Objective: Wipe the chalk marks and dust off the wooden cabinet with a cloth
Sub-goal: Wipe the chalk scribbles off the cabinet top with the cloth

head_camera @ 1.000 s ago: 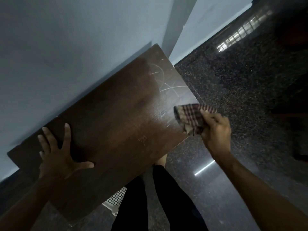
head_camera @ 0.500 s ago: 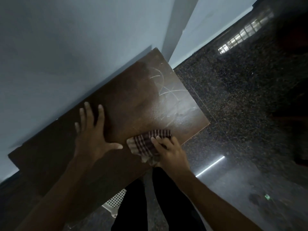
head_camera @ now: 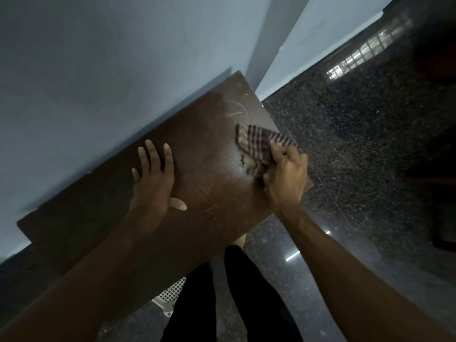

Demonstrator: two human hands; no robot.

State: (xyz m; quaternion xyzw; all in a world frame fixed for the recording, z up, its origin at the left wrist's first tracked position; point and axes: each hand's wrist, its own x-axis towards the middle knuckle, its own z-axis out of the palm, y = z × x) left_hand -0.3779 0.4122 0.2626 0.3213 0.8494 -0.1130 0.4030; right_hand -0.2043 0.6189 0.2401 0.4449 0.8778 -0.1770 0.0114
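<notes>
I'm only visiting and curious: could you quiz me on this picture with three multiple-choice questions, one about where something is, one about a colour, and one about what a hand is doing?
1. Where are the white chalk marks on the cabinet top?
A) near its far right corner, just beyond the cloth
B) in the middle of the top
C) at the near left end

2. What does the cloth look like?
A) plain white
B) dark and pale stripes
C) solid green

3. What is the left hand doing?
A) gripping the cloth
B) clenched in a fist
C) lying flat on the wood, fingers spread

Answers:
1 A: the thin white arcs sit past the cloth, toward that corner.
2 B: striped bands show above the right hand that grips it.
3 C: its palm rests on the top, fingers straight.
</notes>
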